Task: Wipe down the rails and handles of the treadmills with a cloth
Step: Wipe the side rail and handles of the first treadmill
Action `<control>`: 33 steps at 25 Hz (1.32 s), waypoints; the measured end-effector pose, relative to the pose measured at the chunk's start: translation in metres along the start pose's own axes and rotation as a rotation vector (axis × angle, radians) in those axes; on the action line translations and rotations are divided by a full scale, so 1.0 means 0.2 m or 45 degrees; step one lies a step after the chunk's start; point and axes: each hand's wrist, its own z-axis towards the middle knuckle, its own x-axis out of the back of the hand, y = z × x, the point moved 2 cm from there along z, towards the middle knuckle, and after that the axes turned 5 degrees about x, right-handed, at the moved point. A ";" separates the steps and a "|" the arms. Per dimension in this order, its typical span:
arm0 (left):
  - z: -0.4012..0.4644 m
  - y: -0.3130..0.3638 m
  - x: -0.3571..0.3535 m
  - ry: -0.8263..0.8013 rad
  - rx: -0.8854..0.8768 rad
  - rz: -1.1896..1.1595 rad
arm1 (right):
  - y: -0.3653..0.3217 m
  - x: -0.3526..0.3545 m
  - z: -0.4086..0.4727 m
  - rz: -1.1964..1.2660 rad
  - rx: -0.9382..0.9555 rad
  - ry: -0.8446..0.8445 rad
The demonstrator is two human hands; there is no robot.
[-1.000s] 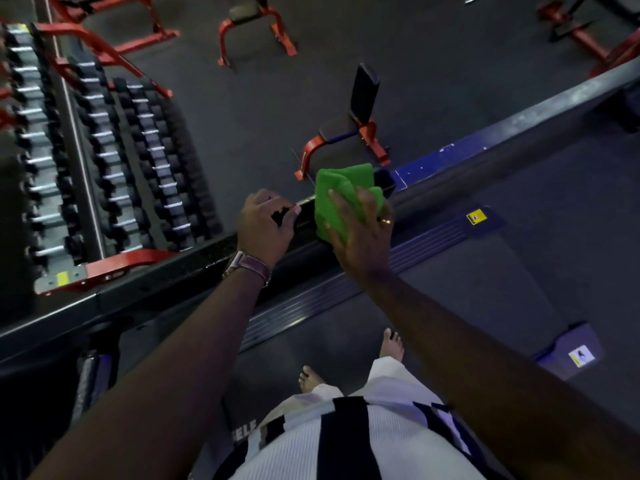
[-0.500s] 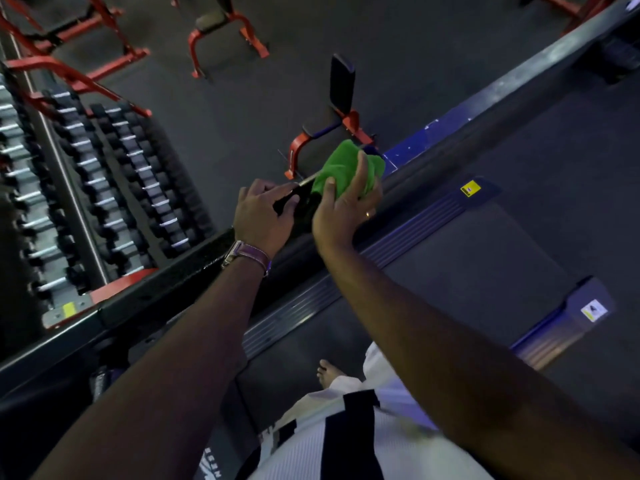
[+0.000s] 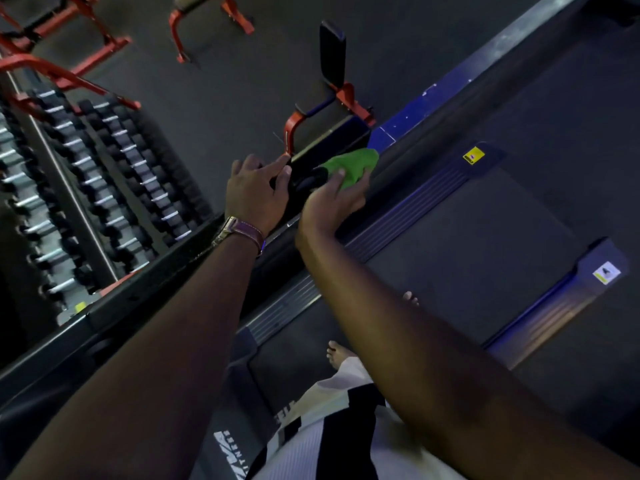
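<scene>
Reaching forward from the lower right, the right hand [image 3: 329, 202] bends at the wrist and pinches a green cloth [image 3: 353, 166] against the far end of the treadmill's dark side rail [image 3: 166, 271]. Its thumb lies on top of the cloth and the other fingers curl underneath, mostly hidden, so the grip is closed on the fabric; most of the cloth bunches just beyond the fingertips, draped over the rail's end cap. Beside it the left hand [image 3: 256, 192] rests on the same rail, arm stretched straight from the lower left, a watch [image 3: 242, 232] strapped at the wrist. Its fingers are loosely spread and curved over the rail's top, the forefinger extended toward the cloth, not clamped round anything; the two hands sit near each other with a dark gap of rail between them. Past the left fingers stands a rack of dumbbells [image 3: 104, 174], and beyond both hands a red-framed bench [image 3: 329, 81] on the dark floor. Below the right forearm the treadmill belt [image 3: 467, 237] runs under a bare foot [image 3: 337, 353].
</scene>
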 end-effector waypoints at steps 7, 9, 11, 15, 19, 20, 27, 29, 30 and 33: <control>0.00 0.00 0.01 -0.007 0.025 -0.021 | -0.12 0.03 0.12 0.105 -0.061 0.018; 0.00 0.00 0.01 -0.006 0.044 -0.030 | -0.14 0.07 0.03 -0.077 0.285 -0.112; 0.00 0.00 0.01 0.002 0.042 -0.032 | -0.05 0.13 -0.04 -0.132 0.368 -0.250; 0.00 0.00 0.01 -0.008 0.050 -0.042 | -0.13 0.08 0.09 0.076 0.120 -0.092; 0.00 -0.01 0.01 -0.011 0.041 -0.042 | -0.15 0.11 -0.04 -0.977 1.163 -0.475; 0.00 -0.01 0.02 -0.012 0.050 -0.054 | -0.18 0.13 -0.02 -1.265 1.340 -0.574; 0.00 -0.01 0.03 -0.050 0.107 -0.180 | -0.75 -0.33 0.24 -2.204 1.020 -1.492; 0.01 -0.01 0.03 -0.057 0.147 -0.214 | -0.74 -0.40 0.20 -2.092 0.921 -1.855; 0.02 -0.02 0.03 -0.048 0.193 -0.240 | -0.74 -0.40 0.24 -1.982 0.900 -1.934; 0.04 -0.01 0.02 -0.040 0.427 -0.228 | -0.77 -0.37 0.46 -1.721 0.675 -1.923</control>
